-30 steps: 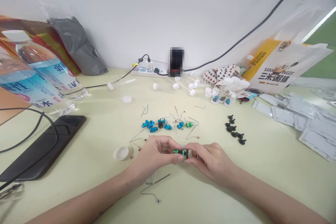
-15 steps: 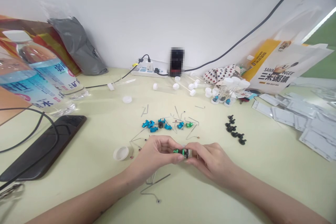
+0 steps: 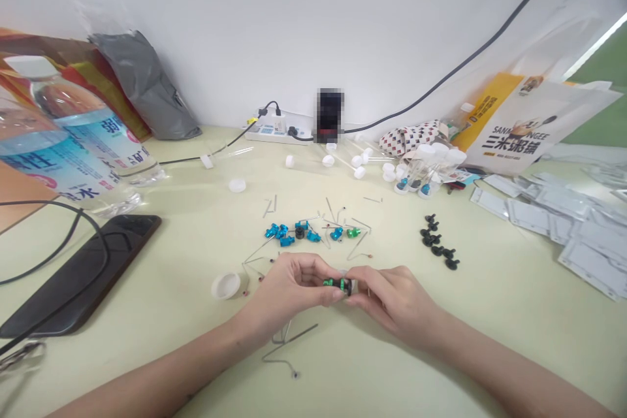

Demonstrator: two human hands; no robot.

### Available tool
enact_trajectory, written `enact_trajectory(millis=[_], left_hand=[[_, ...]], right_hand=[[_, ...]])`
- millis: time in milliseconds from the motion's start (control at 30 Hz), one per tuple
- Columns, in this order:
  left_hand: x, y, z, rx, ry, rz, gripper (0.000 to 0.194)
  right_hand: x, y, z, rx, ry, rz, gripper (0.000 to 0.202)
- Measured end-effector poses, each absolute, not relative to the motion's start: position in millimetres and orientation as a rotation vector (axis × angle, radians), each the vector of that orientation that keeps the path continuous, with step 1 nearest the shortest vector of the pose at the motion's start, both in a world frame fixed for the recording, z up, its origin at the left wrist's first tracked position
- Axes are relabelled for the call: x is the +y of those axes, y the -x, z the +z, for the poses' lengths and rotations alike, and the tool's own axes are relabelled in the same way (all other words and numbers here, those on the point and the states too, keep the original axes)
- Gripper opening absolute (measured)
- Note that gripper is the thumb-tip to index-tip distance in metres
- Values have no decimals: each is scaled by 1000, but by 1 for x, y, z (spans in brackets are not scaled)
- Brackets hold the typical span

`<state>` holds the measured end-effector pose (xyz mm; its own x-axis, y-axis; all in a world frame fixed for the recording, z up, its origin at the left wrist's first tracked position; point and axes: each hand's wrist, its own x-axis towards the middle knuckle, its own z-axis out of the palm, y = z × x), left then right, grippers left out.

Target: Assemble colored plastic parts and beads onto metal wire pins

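Note:
Between my two hands, low in the middle of the head view, is a small green and black part. My left hand pinches its green end with thumb and fingers. At its black end, the fingertips of my right hand are closed on the part. Just beyond my hands lie several blue metal parts, a green one and thin bent metal rods. A white cap rests left of my left hand. More bent rods lie nearer to me.
Several black pieces lie to the right. Clear tubes with white caps stand at the back right, near white plates and a paper bag. At left are bottles, a phone and cables. A power strip sits by the wall.

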<state>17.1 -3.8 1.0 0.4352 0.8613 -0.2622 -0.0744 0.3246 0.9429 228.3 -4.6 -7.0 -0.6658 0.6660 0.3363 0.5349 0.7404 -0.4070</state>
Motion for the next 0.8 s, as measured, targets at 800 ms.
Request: enact_trajectory(millis=[800], left_hand=[[-3, -17, -1, 926, -1059, 755, 19]], right_hand=[[-5, -228, -9, -2479, 910, 382, 23]])
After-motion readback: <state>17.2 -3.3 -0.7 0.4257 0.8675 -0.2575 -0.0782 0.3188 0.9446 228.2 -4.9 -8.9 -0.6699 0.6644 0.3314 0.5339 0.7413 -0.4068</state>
